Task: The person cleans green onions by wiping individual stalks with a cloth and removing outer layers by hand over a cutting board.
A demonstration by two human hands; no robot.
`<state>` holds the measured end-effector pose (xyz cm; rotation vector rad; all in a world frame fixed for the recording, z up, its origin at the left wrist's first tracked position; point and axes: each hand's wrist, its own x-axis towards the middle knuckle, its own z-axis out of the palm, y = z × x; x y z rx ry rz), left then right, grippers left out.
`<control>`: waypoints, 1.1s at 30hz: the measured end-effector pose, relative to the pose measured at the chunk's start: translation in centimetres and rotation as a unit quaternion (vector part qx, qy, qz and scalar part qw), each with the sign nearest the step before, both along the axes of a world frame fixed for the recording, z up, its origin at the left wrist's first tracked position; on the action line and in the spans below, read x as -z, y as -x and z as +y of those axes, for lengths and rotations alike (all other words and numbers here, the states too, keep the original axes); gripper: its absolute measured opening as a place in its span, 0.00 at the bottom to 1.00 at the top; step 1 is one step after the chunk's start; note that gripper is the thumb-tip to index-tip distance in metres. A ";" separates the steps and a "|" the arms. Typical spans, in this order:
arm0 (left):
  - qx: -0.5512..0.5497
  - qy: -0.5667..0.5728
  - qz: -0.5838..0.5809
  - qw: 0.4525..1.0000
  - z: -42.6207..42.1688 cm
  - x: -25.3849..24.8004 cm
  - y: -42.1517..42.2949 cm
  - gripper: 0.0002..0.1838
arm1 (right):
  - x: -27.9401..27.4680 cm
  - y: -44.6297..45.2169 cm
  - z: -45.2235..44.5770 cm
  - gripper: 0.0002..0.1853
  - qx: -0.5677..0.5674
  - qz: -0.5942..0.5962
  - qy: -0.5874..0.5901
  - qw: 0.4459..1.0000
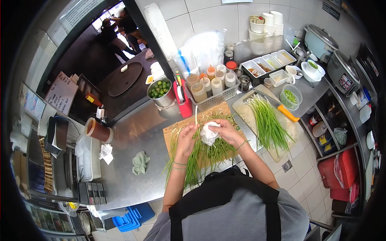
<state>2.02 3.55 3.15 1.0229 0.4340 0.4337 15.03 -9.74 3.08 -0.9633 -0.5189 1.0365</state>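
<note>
My left hand (186, 139) pinches a spring onion, its pale stalk (196, 115) pointing up above the fingers. In my right hand (228, 133) is a crumpled white paper towel (210, 133), held close beside the left hand. Both hands are over a wooden board (168, 131) covered with loose spring onions (197, 164), some hanging past the counter's front edge. To the right, a neat bunch of spring onions (268, 122) lies on a pale cutting board (240, 108). An orange-handled knife (288, 114) rests by that bunch.
Behind the board stand a basket of sauce bottles (211, 103), a red dispenser (183, 100) and a pot of green citrus (161, 90). Chopped greens fill a tub (290, 97) at right. A crumpled cloth (140, 162) lies on the steel counter (120, 176). People (116, 34) are beyond the opening.
</note>
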 end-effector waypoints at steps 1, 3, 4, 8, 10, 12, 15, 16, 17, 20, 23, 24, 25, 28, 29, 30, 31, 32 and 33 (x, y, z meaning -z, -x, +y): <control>0.006 0.002 -0.005 1.000 -0.2 0.4 -0.5 0.08 | -0.2 0.3 0.3 0.12 0.001 -0.029 0.002 1.000; 0.032 0.019 -0.018 0.999 -0.1 1.0 -1.1 0.08 | -0.4 1.0 0.9 0.12 0.005 -0.085 0.006 0.996; 0.029 0.001 -0.016 0.999 0.0 1.1 -1.4 0.08 | -0.6 1.4 1.3 0.10 0.037 -0.078 0.004 0.996; -0.033 -0.053 -0.018 0.998 -0.1 -0.9 -1.9 0.08 | -0.7 1.8 1.7 0.08 -0.016 -0.119 0.038 0.992; -0.046 -0.063 -0.038 0.996 0.2 -1.8 -1.9 0.09 | -1.2 1.8 1.8 0.08 -0.021 -0.137 0.042 0.989; -0.045 -0.016 -0.056 0.997 1.0 -2.4 -1.7 0.10 | -1.8 2.0 1.7 0.08 -0.038 -0.171 0.041 0.984; -0.050 0.042 -0.105 0.992 2.1 -4.0 -1.3 0.14 | -2.2 2.5 1.3 0.09 -0.063 -0.236 0.027 0.969; -0.062 0.060 -0.120 0.989 1.6 -5.9 -1.0 0.14 | -2.1 2.8 1.2 0.10 -0.061 -0.253 0.021 0.965; -0.075 0.078 -0.135 0.985 1.3 -7.4 -0.7 0.13 | -2.1 2.9 1.1 0.11 -0.061 -0.271 0.014 0.961; -0.076 0.079 -0.190 0.976 2.2 -8.3 0.4 0.09 | -2.6 3.1 0.2 0.11 -0.072 -0.294 0.026 0.953; -0.099 0.076 -0.240 0.963 3.4 -9.1 1.4 0.07 | -1.9 3.0 -0.7 0.10 -0.080 -0.328 0.026 0.941; -0.090 0.082 -0.277 0.953 4.0 -9.3 1.8 0.07 | -1.7 3.1 -0.9 0.09 -0.084 -0.342 0.024 0.936; -0.082 0.088 -0.312 0.942 4.1 -9.6 2.0 0.07 | -1.6 3.4 -1.0 0.09 -0.067 -0.341 0.012 0.938; -0.120 0.090 -0.311 0.939 3.6 -10.3 2.1 0.07 | -1.4 3.9 -1.2 0.07 -0.018 -0.342 -0.010 0.939; -0.119 0.088 -0.320 0.936 3.6 -10.3 2.2 0.07 | -1.4 4.0 -1.2 0.06 -0.001 -0.346 -0.006 0.938; -0.128 0.086 -0.330 0.931 3.6 -10.3 2.3 0.07 | -1.4 4.1 -1.2 0.06 0.017 -0.349 -0.003 0.937; -0.136 0.084 -0.341 0.926 3.6 -10.3 2.4 0.07 | -1.7 4.2 -1.2 0.05 0.037 -0.318 -0.013 0.947; -0.145 0.082 -0.352 0.921 3.5 -10.3 2.6 0.07 | -2.1 4.3 -1.2 0.04 0.056 -0.287 -0.024 0.956; -0.153 0.083 -0.356 0.918 3.4 -10.2 2.6 0.07 | -2.4 4.3 -1.3 0.04 0.075 -0.256 -0.036 0.963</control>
